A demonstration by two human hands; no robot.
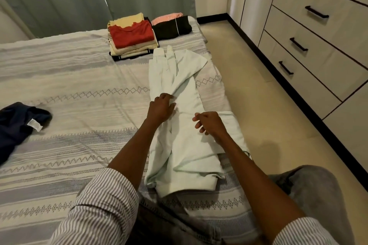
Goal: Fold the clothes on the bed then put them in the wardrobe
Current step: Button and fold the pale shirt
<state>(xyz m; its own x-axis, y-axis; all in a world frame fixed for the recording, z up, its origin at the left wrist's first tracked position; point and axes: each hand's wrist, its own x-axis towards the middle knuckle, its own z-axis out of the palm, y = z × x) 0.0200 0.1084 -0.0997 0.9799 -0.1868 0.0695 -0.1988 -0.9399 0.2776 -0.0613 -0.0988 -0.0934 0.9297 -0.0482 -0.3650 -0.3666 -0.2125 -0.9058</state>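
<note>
The white tag [34, 125] shows no readable text.

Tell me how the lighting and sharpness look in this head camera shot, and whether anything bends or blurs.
Head view: light is dim and warm, no glare; the right hand casts a soft shadow on the pale mint-green garment; the wide lens bows the cream wardrobe drawers with black handles at the right edge; the fingers look slightly soft, the striped white bedspread fairly sharp.
</note>
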